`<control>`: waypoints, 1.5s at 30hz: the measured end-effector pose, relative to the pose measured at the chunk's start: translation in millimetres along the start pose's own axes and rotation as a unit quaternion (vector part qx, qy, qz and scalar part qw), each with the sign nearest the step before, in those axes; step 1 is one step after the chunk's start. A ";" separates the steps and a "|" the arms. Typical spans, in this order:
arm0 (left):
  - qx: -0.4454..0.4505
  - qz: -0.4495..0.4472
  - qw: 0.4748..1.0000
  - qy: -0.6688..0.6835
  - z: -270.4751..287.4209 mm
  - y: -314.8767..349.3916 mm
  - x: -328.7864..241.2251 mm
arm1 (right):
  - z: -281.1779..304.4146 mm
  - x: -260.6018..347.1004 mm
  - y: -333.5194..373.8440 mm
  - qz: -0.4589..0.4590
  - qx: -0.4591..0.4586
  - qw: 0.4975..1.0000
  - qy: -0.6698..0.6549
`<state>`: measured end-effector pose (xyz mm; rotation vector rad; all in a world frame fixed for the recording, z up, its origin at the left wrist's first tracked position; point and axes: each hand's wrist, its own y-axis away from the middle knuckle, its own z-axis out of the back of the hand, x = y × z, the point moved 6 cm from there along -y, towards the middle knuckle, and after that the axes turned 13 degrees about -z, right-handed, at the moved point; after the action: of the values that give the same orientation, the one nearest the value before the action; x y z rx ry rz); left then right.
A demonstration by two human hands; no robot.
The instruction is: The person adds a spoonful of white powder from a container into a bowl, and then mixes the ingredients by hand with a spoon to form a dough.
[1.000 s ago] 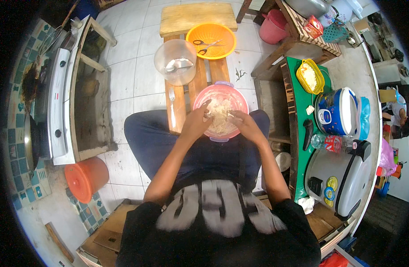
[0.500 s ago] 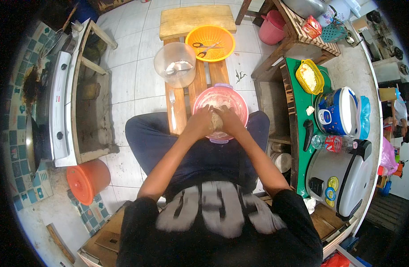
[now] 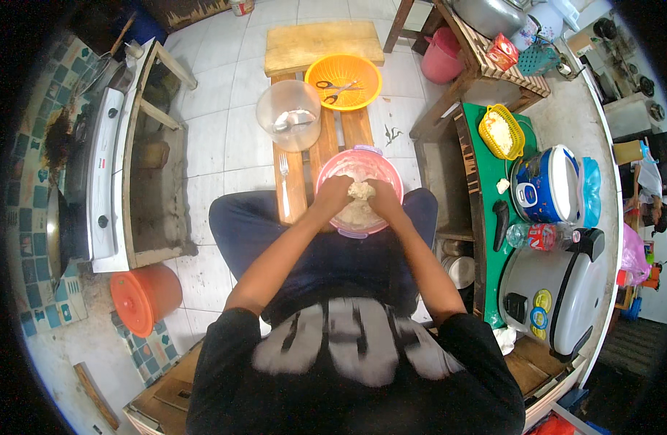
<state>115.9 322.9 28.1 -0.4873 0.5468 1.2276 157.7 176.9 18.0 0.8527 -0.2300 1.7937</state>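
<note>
A pink bowl (image 3: 396,174) with purple handles rests between my knees at the near end of a wooden bench. Inside it, my left hand (image 3: 335,193) and my right hand (image 3: 383,197) curl around opposite sides of a pale, lumpy piece of dough (image 3: 361,191). Paler mixture covers the bowl's bottom and streaks its wall. Most of my fingertips are hidden by the dough and the backs of my hands. A fork (image 3: 284,181) lies on the bench, left of the bowl.
Beyond the bowl stand a translucent tub (image 3: 269,116) with whitish contents and an orange basket (image 3: 322,69) holding scissors (image 3: 338,92). To the right, a green surface carries a yellow basket (image 3: 520,138), a rice cooker (image 3: 536,196) and a bottle (image 3: 525,235). A stove (image 3: 105,181) is at left.
My hands have drawn slightly apart and the dough now shows as a lump between them. Earlier they pressed close together over it. The whole view has shifted a little.
</note>
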 end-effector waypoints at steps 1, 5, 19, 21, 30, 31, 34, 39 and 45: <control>-0.018 0.011 1.000 -0.002 8.1 1.4 -2.7 | 4.9 4.6 0.7 -0.002 0.027 0.999 -0.035; -0.059 -0.019 0.998 0.020 39.4 6.4 -22.5 | 32.1 17.3 10.4 0.040 0.037 0.998 -0.039; 0.212 0.001 0.971 -0.113 -5.0 29.6 -31.2 | -20.4 30.3 43.2 0.084 0.064 0.980 0.167; 0.178 -0.026 0.981 -0.071 -5.2 37.9 -28.9 | -25.5 31.1 48.0 0.087 0.054 0.979 0.175; 0.113 0.001 0.992 -0.063 -15.1 36.7 -13.1 | -18.9 25.1 34.8 0.014 0.040 0.996 0.073; 0.110 0.002 0.992 -0.063 -16.3 35.7 -12.0 | -15.9 22.5 32.7 -0.038 0.049 0.996 0.057; 0.061 0.050 0.994 -0.070 -10.6 22.3 -8.1 | -15.9 -3.4 17.4 -0.047 0.039 0.998 -0.032; -0.113 -0.005 0.990 0.079 27.1 18.7 -1.1 | 1.5 13.1 17.0 -0.051 0.041 0.987 -0.150; -0.021 0.022 0.998 0.046 56.1 22.1 -20.7 | 5.1 29.9 27.8 -0.028 0.107 0.988 -0.105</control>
<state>96.8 348.3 83.3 -0.5720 0.6143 1.2649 130.6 185.5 47.7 1.1913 -0.1484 1.6964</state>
